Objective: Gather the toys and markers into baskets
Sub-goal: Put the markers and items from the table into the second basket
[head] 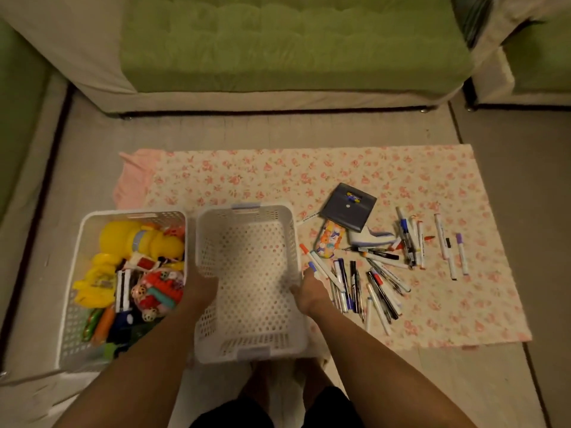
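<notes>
An empty white perforated basket (247, 217) stands on the floral mat in front of me. My left hand (200, 288) grips its left rim and my right hand (310, 290) grips its right rim. Beside it on the left, a second white basket (92, 220) holds toys, among them a yellow plastic figure (136, 239), balls and small colourful pieces. Several markers (380, 282) lie scattered on the mat to the right of the empty basket, more of them (448, 245) farther right.
A dark blue marker case (347, 206), a patterned pouch (329, 242) and a white-purple item (370, 237) lie among the markers. The floral mat (278, 177) covers the floor before a green sofa (293, 44). My knees are below the basket.
</notes>
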### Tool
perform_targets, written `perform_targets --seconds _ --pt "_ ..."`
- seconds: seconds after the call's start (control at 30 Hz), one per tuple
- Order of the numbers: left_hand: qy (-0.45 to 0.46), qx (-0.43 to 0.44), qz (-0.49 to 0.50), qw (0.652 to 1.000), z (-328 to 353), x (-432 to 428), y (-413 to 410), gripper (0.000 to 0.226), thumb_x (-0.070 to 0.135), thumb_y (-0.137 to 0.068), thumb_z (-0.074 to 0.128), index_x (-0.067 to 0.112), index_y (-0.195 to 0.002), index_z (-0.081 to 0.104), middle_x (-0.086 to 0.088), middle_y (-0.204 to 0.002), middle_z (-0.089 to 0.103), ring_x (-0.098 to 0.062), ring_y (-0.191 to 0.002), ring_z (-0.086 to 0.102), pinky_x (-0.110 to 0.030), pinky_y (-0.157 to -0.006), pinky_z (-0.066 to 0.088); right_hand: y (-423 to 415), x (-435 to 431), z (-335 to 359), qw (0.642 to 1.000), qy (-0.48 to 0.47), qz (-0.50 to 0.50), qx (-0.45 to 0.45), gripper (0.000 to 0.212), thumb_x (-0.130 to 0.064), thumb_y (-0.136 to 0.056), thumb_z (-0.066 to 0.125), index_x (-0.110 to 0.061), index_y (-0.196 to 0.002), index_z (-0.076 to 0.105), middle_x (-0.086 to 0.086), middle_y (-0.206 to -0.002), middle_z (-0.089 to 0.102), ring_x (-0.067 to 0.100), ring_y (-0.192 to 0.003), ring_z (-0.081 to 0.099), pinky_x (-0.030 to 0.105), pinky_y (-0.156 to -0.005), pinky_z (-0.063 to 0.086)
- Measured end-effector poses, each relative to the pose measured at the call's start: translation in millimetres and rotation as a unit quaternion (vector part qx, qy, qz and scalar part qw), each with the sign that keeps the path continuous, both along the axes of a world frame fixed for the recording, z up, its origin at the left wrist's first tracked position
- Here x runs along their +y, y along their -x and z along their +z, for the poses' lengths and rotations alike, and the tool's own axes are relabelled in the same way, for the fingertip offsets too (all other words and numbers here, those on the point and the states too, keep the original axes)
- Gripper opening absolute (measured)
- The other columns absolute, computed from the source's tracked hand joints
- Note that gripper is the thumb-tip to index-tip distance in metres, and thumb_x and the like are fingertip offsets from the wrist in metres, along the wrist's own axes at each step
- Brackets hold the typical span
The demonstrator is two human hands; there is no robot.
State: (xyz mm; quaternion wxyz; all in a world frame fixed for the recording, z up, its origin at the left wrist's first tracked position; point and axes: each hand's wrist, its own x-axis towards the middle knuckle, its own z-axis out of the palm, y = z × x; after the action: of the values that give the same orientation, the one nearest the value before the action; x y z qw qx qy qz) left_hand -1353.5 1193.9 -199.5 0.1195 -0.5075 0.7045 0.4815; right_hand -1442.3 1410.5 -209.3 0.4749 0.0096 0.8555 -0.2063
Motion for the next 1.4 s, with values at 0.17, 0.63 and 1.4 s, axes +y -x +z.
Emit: perform_targets --seconds 0.17,0.63,1.4 --pt "0.088 -0.089 0.002 0.992 -28.9 1.0 2.6 0.051 0.019 -0.090 0.058 0.004 -0.137 0.043 -0.023 -0.125 0.057 -0.041 -0.111 0.056 -0.042 -0.083 0.045 2.3 7.2 -27.2 0.997 -0.011 0.045 0.054 0.049 -0.011 -0.097 0.041 -0.004 -0.143 0.028 0.020 -0.129 0.056 0.037 -0.116 0.056 0.040 -0.091 0.046" --pt "0.099 -0.124 0.117 0.980 -70.5 -8.3 43.2 0.040 0.018 -0.086 0.061 -0.009 -0.115 0.056 -0.029 -0.105 0.063 -0.043 -0.093 0.062 -0.048 -0.074 0.054 67.3 53.4 -44.5 0.988 0.033 0.018 0.150 0.047 -0.042 -0.104 0.029 -0.012 -0.109 0.063 0.014 -0.104 0.068 0.033 -0.094 0.062 0.035 -0.073 0.046" --pt "0.174 -0.139 0.100 0.970 -83.0 -17.6 64.7 0.033 0.006 -0.086 0.052 -0.009 -0.115 0.056 -0.026 -0.114 0.062 -0.042 -0.104 0.061 -0.046 -0.082 0.052 178.9 -38.9 -129.2 0.889 -0.074 0.366 0.266 0.035 -0.004 -0.087 0.060 -0.006 -0.122 0.059 0.014 -0.118 0.049 0.039 -0.100 0.058 0.042 -0.081 0.052"
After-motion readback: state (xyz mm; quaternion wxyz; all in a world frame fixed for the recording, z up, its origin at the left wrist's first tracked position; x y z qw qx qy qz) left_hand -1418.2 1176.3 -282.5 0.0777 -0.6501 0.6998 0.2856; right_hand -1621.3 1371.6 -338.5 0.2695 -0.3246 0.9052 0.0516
